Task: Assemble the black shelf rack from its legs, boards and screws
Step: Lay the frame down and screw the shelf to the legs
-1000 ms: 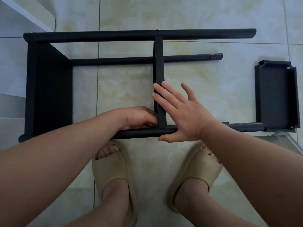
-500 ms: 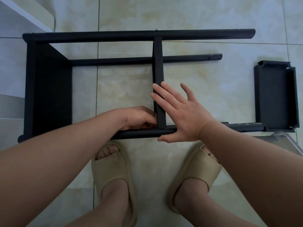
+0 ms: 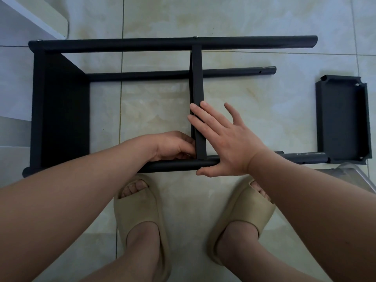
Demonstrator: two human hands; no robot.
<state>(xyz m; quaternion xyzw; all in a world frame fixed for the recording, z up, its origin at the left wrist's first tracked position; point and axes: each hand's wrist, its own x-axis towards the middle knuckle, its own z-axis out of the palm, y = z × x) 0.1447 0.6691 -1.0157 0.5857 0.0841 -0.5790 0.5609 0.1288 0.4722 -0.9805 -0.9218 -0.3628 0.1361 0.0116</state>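
Observation:
The black rack lies on its side on the tiled floor. Its far leg (image 3: 142, 44) carries two screw heads (image 3: 195, 36). An end board (image 3: 61, 110) closes the left end, and a middle board (image 3: 197, 82) stands edge-on between the legs. My right hand (image 3: 227, 143) presses flat, fingers straight, on the middle board and the near leg (image 3: 173, 164). My left hand (image 3: 173, 146) has its fingers curled at the joint of that board and leg; what they hold is hidden. A loose third board (image 3: 341, 119) lies at the right, by the leg ends.
A lower back leg (image 3: 142, 75) runs under the frame. My feet in beige sandals (image 3: 140, 212) stand just in front of the near leg. A white furniture edge (image 3: 40, 15) is at the top left, a translucent object (image 3: 356, 176) at the right.

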